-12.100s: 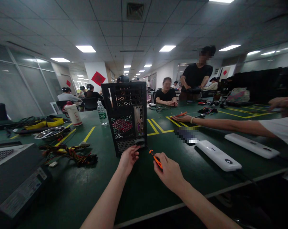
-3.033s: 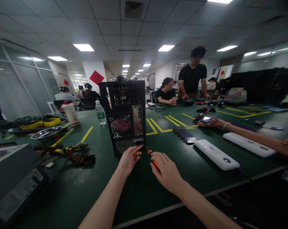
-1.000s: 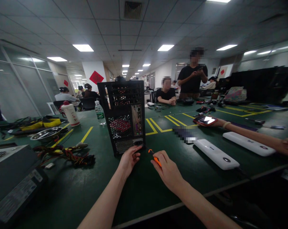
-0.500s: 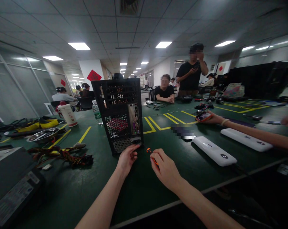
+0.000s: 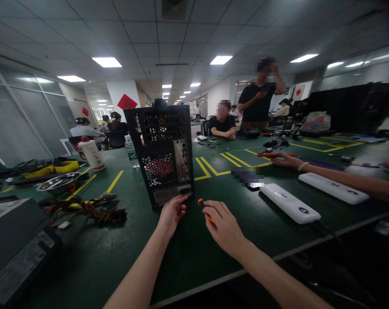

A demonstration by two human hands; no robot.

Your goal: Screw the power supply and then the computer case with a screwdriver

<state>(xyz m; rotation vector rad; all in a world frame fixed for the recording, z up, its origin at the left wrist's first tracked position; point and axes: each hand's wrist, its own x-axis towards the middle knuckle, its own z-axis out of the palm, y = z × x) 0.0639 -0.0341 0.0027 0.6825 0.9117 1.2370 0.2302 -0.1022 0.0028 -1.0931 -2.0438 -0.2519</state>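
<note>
A black computer case (image 5: 164,156) stands upright on the green table, its perforated back panel and port plate facing me. My left hand (image 5: 171,214) is at the lower right corner of that panel. Its thumb and forefinger point together at the corner while the other fingers curl loosely; anything between the tips is too small to make out. In my right hand (image 5: 225,225) is a screwdriver with an orange and black handle (image 5: 201,203). It points left toward the same corner, but its thin shaft is hard to see.
At left lie a power supply unit (image 5: 17,253), bundled cables (image 5: 98,212) and a metal bowl (image 5: 59,182). A flask (image 5: 93,154) and water bottle (image 5: 132,152) stand behind. White power banks (image 5: 289,204) lie right, near another person's hand (image 5: 286,160) holding a phone (image 5: 278,155).
My hands, the screwdriver and the case stay almost still. The person at right has tilted the phone flatter. The standing person's raised hand has moved up toward the head.
</note>
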